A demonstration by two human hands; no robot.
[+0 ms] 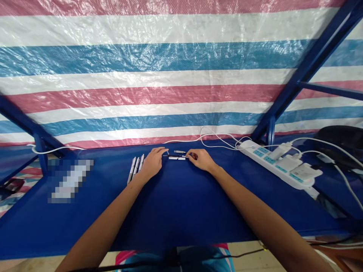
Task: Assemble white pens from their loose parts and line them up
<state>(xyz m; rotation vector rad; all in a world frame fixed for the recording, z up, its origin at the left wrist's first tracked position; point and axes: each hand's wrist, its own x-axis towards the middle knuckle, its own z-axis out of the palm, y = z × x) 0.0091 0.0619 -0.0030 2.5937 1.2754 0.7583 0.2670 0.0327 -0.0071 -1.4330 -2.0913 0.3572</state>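
Three white pens (136, 168), power strip (263, 159), white cables (218, 140)

Left hand (152, 163) rests on the blue bench (85, 223); three white pens (135, 167) lie just left of its fingers (162, 150). Right hand (200, 159): fingertips (189, 155) touch a thin dark rod (171, 155). White pen part (177, 158) lies between the hands. Power strip (272, 163) right of the fingers.

Slender, bare left forearm (106, 223) and right forearm (263, 215) at the lower corners of the frame, both tapering to narrow wrists; uncovered, slim-fingered left hand (151, 163) and right hand (200, 159) near the centre.
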